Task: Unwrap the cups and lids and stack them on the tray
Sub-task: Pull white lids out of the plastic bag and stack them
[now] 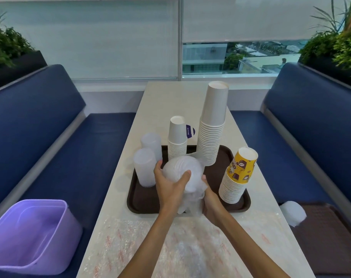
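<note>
Over the near half of the tray I hold the wrapped lids, a domed bundle whose loose film hangs down toward the rim. My left hand grips its top, fingers and thumb curled round the dome. My right hand sits low on the other side; only one fingertip shows against the film and the rest are behind it, so I cannot tell how they lie.

The risk, as I judge it, is the film giving way all at once. The lids look slick and light, and if the wrap tears while I pull, they could spill across the tray or slide off the table.

Space is tight. The frosted cups stand just beside my left hand, the short white cups and the tall white cups rise right behind the bundle, and the yellow cups lean near my right wrist. A careless elbow or a jerk of the film could topple any of them, the tall one most easily.

A plastic sheet lies under my forearms, a purple bin waits on the bench to my left, and a second tray with more lids sits on my right.
</note>
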`<action>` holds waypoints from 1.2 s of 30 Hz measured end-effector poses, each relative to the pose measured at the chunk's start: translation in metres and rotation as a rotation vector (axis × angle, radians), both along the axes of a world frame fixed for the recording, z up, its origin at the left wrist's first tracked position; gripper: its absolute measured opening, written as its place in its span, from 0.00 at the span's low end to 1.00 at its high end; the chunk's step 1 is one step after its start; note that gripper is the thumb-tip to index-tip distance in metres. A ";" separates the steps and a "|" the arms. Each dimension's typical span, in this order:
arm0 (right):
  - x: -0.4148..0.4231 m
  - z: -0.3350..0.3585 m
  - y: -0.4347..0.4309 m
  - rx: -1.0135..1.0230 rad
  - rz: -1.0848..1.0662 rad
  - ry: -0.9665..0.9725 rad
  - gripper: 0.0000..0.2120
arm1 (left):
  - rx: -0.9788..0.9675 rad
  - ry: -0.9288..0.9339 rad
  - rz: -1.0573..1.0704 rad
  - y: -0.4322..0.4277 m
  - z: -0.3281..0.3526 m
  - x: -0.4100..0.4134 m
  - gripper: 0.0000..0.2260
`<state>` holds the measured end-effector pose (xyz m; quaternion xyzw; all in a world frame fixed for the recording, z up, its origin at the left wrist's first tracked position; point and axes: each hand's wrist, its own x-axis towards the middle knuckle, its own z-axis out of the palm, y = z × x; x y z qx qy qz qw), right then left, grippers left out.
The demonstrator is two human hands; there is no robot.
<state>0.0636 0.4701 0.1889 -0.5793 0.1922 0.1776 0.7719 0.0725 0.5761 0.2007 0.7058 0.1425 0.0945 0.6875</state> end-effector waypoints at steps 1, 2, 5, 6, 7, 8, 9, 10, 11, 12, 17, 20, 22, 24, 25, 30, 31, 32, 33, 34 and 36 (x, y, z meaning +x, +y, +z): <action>-0.002 0.002 -0.002 0.004 0.021 0.005 0.22 | 0.030 -0.018 0.018 0.000 -0.002 -0.001 0.39; -0.001 0.003 -0.005 0.028 0.028 0.009 0.21 | 0.067 -0.035 0.030 0.001 -0.003 -0.001 0.40; 0.006 0.008 -0.010 0.160 0.002 -0.040 0.18 | 0.187 -0.104 0.016 0.002 -0.007 -0.004 0.43; 0.008 0.014 -0.010 0.199 -0.008 -0.035 0.19 | 0.236 -0.121 0.000 0.002 -0.008 -0.005 0.44; 0.010 0.016 -0.010 0.202 0.011 -0.040 0.21 | 0.292 -0.133 -0.012 0.001 -0.008 -0.006 0.45; 0.012 0.016 -0.009 0.173 0.048 -0.058 0.25 | 0.347 -0.142 -0.017 -0.001 -0.009 -0.007 0.46; 0.013 0.018 -0.008 0.132 0.087 -0.071 0.32 | 0.395 -0.154 -0.018 -0.003 -0.010 -0.008 0.47; 0.014 0.018 -0.007 0.105 0.127 -0.078 0.40 | 0.439 -0.173 -0.023 -0.005 -0.011 -0.008 0.47; 0.016 0.016 -0.006 0.087 0.138 -0.082 0.48 | 0.477 -0.193 -0.037 -0.005 -0.011 -0.009 0.48; 0.017 0.013 -0.006 0.098 0.119 -0.084 0.51 | 0.502 -0.206 -0.064 -0.006 -0.011 -0.009 0.48; 0.014 0.003 -0.012 0.417 0.000 -0.107 0.26 | 0.330 -0.203 -0.273 -0.002 -0.011 -0.019 0.39; 0.010 -0.004 -0.011 0.574 -0.025 -0.109 0.45 | 0.188 -0.264 -0.211 -0.001 -0.016 -0.022 0.22; 0.010 -0.008 -0.010 0.611 -0.027 -0.104 0.47 | 0.091 -0.266 -0.140 -0.001 -0.016 -0.022 0.14; 0.009 -0.009 -0.009 0.643 -0.015 -0.124 0.47 | 0.033 -0.241 -0.099 0.000 -0.014 -0.021 0.08; 0.009 -0.008 -0.009 0.647 -0.013 -0.128 0.46 | -0.004 -0.221 -0.090 0.001 -0.013 -0.020 0.06; 0.006 -0.009 -0.013 0.637 0.003 -0.123 0.47 | -0.205 -0.127 -0.091 0.004 -0.006 -0.017 0.03; 0.005 -0.010 -0.015 0.640 0.000 -0.124 0.47 | -0.218 -0.111 -0.099 0.003 -0.006 -0.017 0.04; 0.004 -0.012 -0.015 0.649 -0.001 -0.126 0.47 | -0.207 -0.105 -0.109 0.004 -0.005 -0.016 0.05; 0.002 -0.013 -0.016 0.661 -0.006 -0.127 0.46 | -0.173 -0.106 -0.123 0.005 -0.006 -0.016 0.06; 0.001 -0.014 -0.016 0.675 -0.014 -0.126 0.45 | -0.130 -0.112 -0.137 0.006 -0.006 -0.015 0.07; -0.001 -0.016 -0.015 0.713 -0.051 -0.123 0.43 | -0.058 -0.130 -0.145 0.007 -0.007 -0.013 0.06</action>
